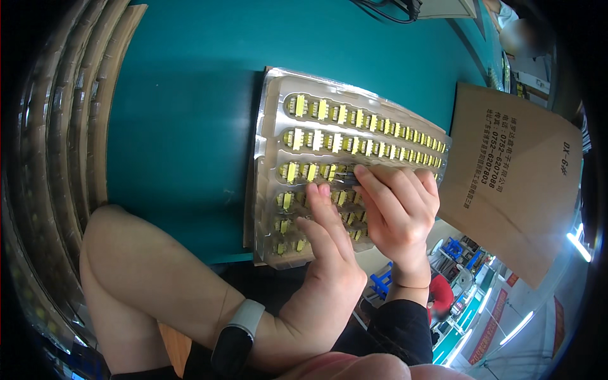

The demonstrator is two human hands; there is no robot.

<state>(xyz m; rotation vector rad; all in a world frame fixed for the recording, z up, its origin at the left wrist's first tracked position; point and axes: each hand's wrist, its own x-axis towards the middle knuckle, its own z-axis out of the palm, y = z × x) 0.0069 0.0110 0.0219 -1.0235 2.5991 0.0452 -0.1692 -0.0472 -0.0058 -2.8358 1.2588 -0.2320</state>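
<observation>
A clear plastic tray [269, 126] with rows of small yellow parts that look like wound coils lies on the green table. My right hand [399, 206] is closed around thin metal tweezers [345, 178], whose tips reach a yellow part [329, 172] in the third row. Whether the tips grip that part cannot be made out. Beside it, my left hand [326, 253] has its fingers stretched out over the lower rows. Its index and middle fingertips rest near the same part, and the hand hides some of the parts below. A watch is on my left wrist.
Stacked trays with cardboard edges [117, 82] stand along the left. Right of the tray is a large cardboard box [506, 177] with dark print. Black cables [405, 9] lie at the far edge of the green table [190, 126]. Another person in red [441, 294] is in the background.
</observation>
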